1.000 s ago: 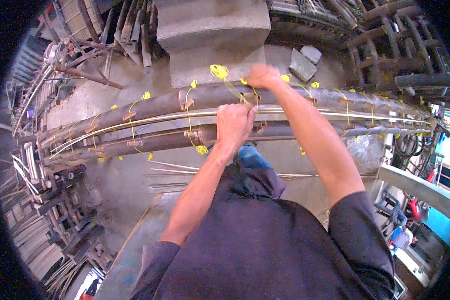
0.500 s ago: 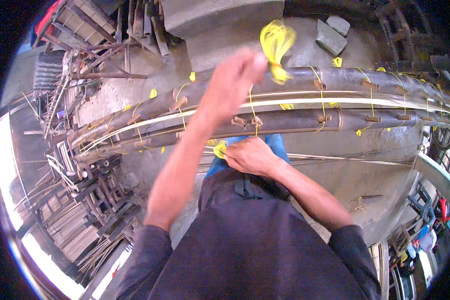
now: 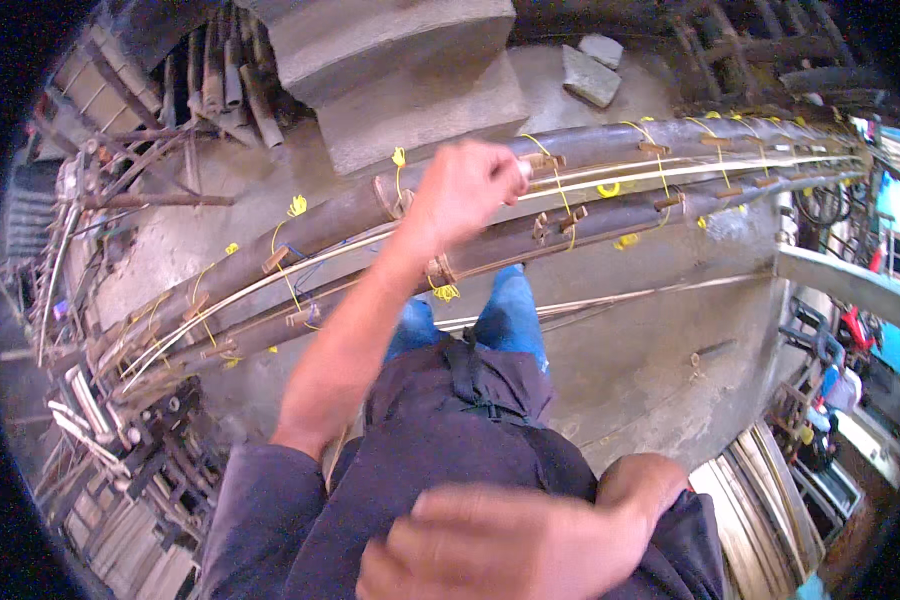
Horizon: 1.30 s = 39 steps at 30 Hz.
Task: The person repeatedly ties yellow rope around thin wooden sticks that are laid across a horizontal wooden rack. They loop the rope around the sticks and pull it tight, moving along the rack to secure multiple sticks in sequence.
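Two long dark poles that look like bamboo (image 3: 310, 225) run side by side across my front, with pale thin strips (image 3: 670, 167) lying between them. Yellow cord (image 3: 297, 205) ties them at intervals, and short wooden pegs (image 3: 655, 148) stick through the ties. Over the far pole is my left hand (image 3: 468, 185), its fingers curled in beside one of the pegs; what they grip, if anything, is hidden. My right hand (image 3: 510, 545) is drawn back in front of my dark shirt, smeared by motion, so its fingers cannot be read.
Concrete steps (image 3: 400, 70) and two stone blocks (image 3: 590, 75) lie beyond the poles. Stacked lengths of wood (image 3: 120, 520) fill the lower left. A pale beam (image 3: 850, 280) stands at right, with a person (image 3: 840, 390) farther off.
My right hand has left the near pole and come back toward my body. The large yellow cord bundle beside my left hand is no longer visible. The view has turned, so the poles slant more.
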Tool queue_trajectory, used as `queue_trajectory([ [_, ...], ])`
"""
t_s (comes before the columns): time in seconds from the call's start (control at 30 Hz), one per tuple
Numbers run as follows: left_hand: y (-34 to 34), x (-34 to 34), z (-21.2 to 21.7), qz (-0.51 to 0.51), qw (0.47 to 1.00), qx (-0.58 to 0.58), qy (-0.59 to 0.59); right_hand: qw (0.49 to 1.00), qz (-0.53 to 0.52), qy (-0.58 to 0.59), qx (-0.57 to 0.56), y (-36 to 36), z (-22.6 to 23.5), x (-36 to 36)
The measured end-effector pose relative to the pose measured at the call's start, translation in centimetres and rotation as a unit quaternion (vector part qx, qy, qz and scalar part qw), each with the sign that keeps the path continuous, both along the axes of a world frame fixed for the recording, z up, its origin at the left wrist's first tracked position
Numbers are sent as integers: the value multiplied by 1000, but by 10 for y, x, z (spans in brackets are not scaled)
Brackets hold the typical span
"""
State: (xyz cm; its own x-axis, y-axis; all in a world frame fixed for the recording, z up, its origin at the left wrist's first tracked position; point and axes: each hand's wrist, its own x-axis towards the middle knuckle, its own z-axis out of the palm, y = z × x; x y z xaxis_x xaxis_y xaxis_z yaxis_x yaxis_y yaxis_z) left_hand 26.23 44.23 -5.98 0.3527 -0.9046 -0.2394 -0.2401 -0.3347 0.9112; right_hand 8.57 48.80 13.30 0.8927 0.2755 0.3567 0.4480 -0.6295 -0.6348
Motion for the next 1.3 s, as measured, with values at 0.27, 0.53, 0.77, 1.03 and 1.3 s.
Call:
queue_trajectory([
  [0.27,0,-44,-16,-21,977,62,-201,850,-496,134,-114,-147,-155,-5],
  [0.53,1,-39,-16,-60,963,102,-244,910,-305,272,-70,-226,-201,37],
  [0.77,126,21,37,203,968,48,-140,809,-220,423,344,-88,-190,-58],
  [1.03,152,26,-8,37,970,76,-227,943,-157,263,133,-40,-170,24],
  [1.3,138,-1,-45,181,922,-48,-338,992,-11,85,-94,-50,-120,207],
])
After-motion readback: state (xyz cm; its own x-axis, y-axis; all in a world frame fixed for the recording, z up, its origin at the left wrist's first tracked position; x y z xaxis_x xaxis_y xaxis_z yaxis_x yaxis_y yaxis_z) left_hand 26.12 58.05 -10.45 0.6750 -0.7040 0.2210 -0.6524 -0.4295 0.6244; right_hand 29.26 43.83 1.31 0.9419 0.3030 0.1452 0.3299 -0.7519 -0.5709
